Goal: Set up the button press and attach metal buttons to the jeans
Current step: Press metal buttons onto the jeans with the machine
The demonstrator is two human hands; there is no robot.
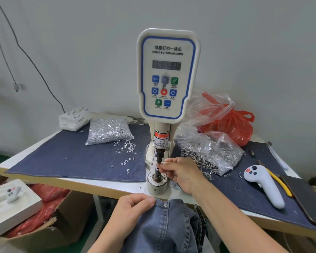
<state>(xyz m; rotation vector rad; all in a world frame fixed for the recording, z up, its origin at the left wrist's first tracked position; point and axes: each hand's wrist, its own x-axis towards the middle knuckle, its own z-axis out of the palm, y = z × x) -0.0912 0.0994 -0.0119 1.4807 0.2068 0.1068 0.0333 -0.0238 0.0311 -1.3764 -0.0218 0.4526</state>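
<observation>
The white servo button machine (169, 73) stands at the table's front middle, its black punch (159, 156) above the round lower die (156, 179). My right hand (181, 173) reaches in from the right and its fingertips pinch something small at the top of the die's spring post; the piece itself is hidden. My left hand (133, 207) grips the waistband of the blue jeans (168, 227) just below the table edge. A metal button (165, 204) shows on the waistband. A clear bag of silver tacks (108, 131) lies left of the machine, a bag of button caps (211, 154) right.
Loose tacks (126, 148) scatter over the dark denim cloth (71, 157) covering the table. A white handheld controller (264, 183), yellow-handled pliers (280, 183) and a dark phone (306, 199) lie at right. A red plastic bag (232, 125) sits behind. Cardboard boxes (49, 227) stand below left.
</observation>
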